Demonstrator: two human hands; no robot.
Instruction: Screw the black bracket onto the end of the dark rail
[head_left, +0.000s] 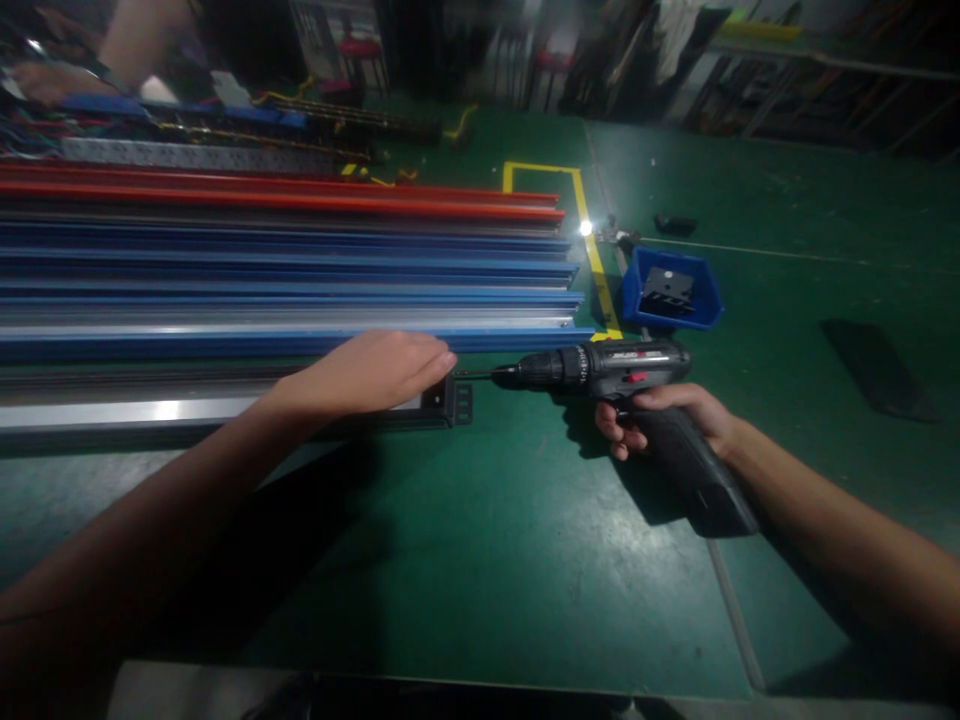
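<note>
My right hand (675,415) is wrapped round the grip of a black cordless drill (637,365) with a red switch. The drill points left, and its long thin bit (476,374) reaches the black end bracket (454,403) of a long black metal rail (187,410) with a silver inner face. Over the end of that rail lies my left hand (375,370), closed on its far edge, with some fingers hidden. Behind it, blue rails (450,335) lie parallel, touching or nearly touching one another.
Red rails (450,205) lie beyond the blue ones. A blue bin (709,295) with dark plates stands right of the yellow tape (600,285). A dark flat piece (874,368) rests farther right on the green table (480,560). Another person's hand (56,82) is among wires at upper left.
</note>
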